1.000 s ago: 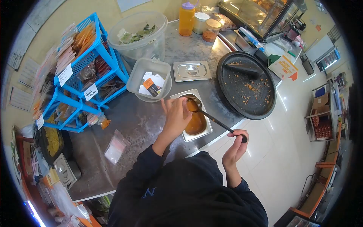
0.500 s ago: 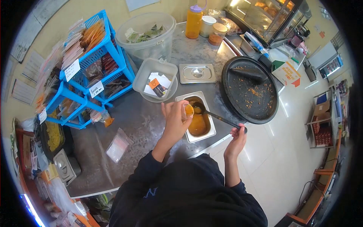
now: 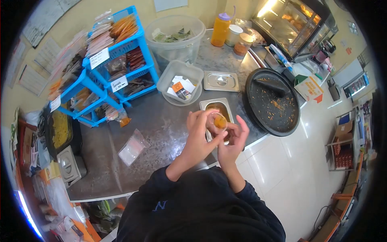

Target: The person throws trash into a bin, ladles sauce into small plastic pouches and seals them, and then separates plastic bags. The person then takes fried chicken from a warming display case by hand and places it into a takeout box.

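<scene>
Both hands are close together over a steel tray (image 3: 217,104) of brown sauce. My left hand (image 3: 199,133) is closed around a small clear cup (image 3: 217,122) with orange-yellow contents. Just right of the cup, my right hand (image 3: 234,141) has its fingers raised and curved, with the fingertips near the cup's side; whether they grip it is unclear. The black ladle does not show in either hand. Behind the tray lies a steel lid (image 3: 221,81).
A large black stone mortar (image 3: 272,101) is right of the tray. Plastic tubs (image 3: 180,80) and blue racks of packets (image 3: 117,51) stand at the back left. A clear packet (image 3: 133,147) lies on the steel counter (image 3: 105,161); its edge runs near my body.
My right hand has let go of the ladle and come left beside the cup. My left hand has kept the cup. The view has shifted, so the counter items appear further right.
</scene>
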`<move>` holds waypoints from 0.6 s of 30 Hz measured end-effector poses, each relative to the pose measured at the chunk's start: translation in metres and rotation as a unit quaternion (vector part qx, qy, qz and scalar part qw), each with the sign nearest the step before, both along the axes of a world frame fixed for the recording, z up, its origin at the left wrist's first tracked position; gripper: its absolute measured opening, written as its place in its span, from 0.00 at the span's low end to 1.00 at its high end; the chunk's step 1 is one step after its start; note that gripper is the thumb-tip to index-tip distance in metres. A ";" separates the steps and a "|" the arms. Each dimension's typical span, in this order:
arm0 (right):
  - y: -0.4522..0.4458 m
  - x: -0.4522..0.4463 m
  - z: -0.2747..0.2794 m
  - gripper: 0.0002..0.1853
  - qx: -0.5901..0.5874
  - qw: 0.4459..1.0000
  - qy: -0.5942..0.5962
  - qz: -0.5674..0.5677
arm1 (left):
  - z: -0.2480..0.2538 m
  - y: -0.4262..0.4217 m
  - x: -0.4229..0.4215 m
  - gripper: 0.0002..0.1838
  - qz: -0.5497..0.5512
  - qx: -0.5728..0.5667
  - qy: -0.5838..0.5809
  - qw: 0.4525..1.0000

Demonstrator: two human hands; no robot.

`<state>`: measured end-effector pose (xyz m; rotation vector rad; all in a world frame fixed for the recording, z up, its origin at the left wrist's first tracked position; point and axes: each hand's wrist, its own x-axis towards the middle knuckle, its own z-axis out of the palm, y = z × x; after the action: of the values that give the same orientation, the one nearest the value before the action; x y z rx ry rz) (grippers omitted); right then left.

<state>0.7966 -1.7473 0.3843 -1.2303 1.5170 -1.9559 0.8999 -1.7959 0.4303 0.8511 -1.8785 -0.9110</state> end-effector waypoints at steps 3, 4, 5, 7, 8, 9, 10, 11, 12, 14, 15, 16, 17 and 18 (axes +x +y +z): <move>0.000 0.009 0.011 0.27 -0.032 0.999 -0.034 0.019 | 0.006 0.011 0.022 0.31 0.018 -0.025 0.006 1.000; 0.000 0.011 0.012 0.25 -0.025 0.999 -0.026 0.019 | 0.006 0.013 0.030 0.30 0.023 -0.010 0.018 1.000; 0.000 0.018 0.017 0.19 -0.033 0.999 -0.039 0.015 | 0.006 0.015 0.039 0.29 0.026 0.006 0.029 0.999; 0.001 0.032 0.020 0.17 -0.046 0.998 -0.044 0.015 | 0.004 0.016 0.053 0.26 0.047 0.009 0.038 0.998; 0.003 0.039 0.021 0.16 -0.051 0.997 -0.047 0.015 | 0.000 0.016 0.059 0.23 0.066 -0.004 0.035 0.997; 0.005 0.047 0.021 0.15 -0.056 0.996 -0.061 0.017 | -0.003 0.017 0.065 0.21 0.084 -0.016 0.033 0.996; 0.007 0.055 0.022 0.15 -0.061 0.995 -0.075 0.018 | -0.005 0.018 0.069 0.19 0.099 -0.019 0.054 0.993; 0.008 0.061 0.021 0.14 -0.067 0.994 -0.088 0.019 | -0.006 0.020 0.073 0.17 0.114 -0.023 0.075 0.990; 0.010 0.065 0.020 0.13 -0.073 0.994 -0.076 0.018 | -0.007 0.021 0.077 0.15 0.128 -0.025 0.096 0.987; 0.014 0.074 0.015 0.13 -0.083 0.995 -0.053 0.014 | -0.010 0.023 0.088 0.14 0.148 -0.064 0.112 0.981; 0.015 0.079 0.015 0.12 -0.094 0.995 -0.044 0.012 | -0.012 0.024 0.093 0.13 0.158 -0.083 0.120 0.977; 0.016 0.084 0.015 0.12 -0.103 0.994 -0.036 0.010 | -0.011 0.025 0.097 0.13 0.176 -0.098 0.126 0.971; 0.016 0.089 0.015 0.11 -0.112 0.993 -0.027 0.009 | -0.007 0.025 0.100 0.13 0.195 -0.111 0.131 0.966; 0.017 0.094 0.014 0.10 -0.114 0.993 -0.014 0.009 | -0.005 0.025 0.104 0.14 0.214 -0.124 0.136 0.959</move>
<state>0.8902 -1.7304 0.3979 -1.2960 1.2914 -2.1720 1.0040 -1.7705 0.4251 0.8815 -1.4542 -0.4826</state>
